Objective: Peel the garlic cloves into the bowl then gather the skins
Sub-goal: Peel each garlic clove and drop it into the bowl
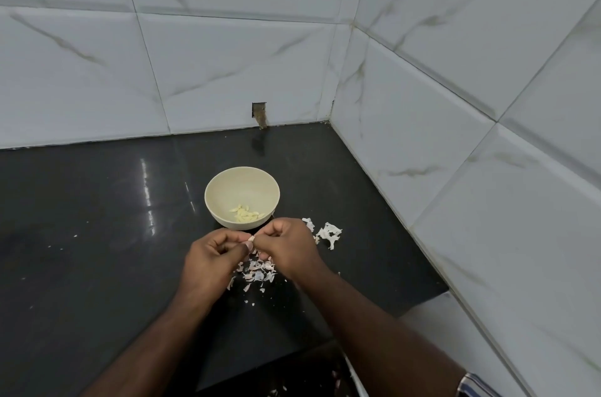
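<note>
- Garlic clove, a small pinkish piece still partly in its papery skin, sits pinched between the fingertips of both hands, held above the glossy black stone counter; so little of it shows that its long axis cannot be told.
- The left hand has thumb and fingers curled onto the clove from the left; the right hand pinches it from the right, knuckles up. The two hands touch at the clove.
- Directly below them lies a loose heap of pale pink-white garlic skins, with a second, whiter clump just right of the right hand.
- The round cream plastic bowl stands just beyond the hands, its near wall close to the knuckles, with peeled yellowish cloves in its near part.
- Judgement: once bare, the clove goes forward and slightly left; either hand reaches equally.
</note>
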Demonstrator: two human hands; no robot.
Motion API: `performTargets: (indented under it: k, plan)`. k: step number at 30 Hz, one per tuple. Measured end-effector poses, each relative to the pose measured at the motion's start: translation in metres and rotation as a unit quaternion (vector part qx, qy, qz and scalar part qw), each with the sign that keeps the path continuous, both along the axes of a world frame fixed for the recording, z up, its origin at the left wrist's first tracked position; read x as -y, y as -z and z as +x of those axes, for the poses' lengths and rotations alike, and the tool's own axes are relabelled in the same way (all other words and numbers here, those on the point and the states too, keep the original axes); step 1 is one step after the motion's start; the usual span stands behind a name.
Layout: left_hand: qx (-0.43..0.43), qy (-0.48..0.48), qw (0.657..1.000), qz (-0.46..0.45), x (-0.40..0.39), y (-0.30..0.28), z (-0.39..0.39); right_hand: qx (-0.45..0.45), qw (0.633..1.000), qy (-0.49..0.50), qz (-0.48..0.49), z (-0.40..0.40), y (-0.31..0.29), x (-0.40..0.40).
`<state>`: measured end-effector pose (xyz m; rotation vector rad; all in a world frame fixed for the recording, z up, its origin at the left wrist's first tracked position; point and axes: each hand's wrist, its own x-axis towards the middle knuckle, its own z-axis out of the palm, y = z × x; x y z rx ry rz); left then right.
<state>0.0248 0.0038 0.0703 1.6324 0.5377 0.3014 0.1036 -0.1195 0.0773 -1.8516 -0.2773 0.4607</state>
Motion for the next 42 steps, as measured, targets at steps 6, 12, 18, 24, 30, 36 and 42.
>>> performTargets:
  k: [6, 12, 18, 24, 30, 36, 42]
  plan:
    - [0.021, -0.010, 1.000, -0.019, 0.008, -0.001, 0.001, -0.034, 0.998, 0.026, 0.043, -0.001, -0.006, 0.005]
    - [0.040, -0.011, 0.998, -0.041, 0.015, 0.001, 0.004, -0.019, 0.998, 0.031, 0.053, 0.000, -0.008, 0.010]
    - [0.050, -0.020, 0.996, -0.077, 0.020, 0.001, 0.004, 0.024, 0.998, 0.023, 0.060, -0.002, -0.011, 0.012]
    - [0.040, -0.013, 0.987, -0.156, 0.013, 0.004, 0.008, 0.023, 0.997, -0.027, 0.065, 0.003, -0.010, 0.016]
    - [0.041, -0.010, 0.985, -0.167, 0.011, 0.007, 0.008, 0.002, 0.994, -0.046, 0.100, 0.011, -0.010, 0.019]
    - [0.040, 0.010, 0.976, -0.212, 0.007, 0.009, 0.008, -0.016, 0.990, -0.051, 0.131, 0.013, -0.007, 0.019]
    - [0.044, 0.021, 0.957, -0.286, 0.008, 0.004, 0.007, -0.032, 0.989, -0.040, 0.136, 0.013, -0.004, 0.017]
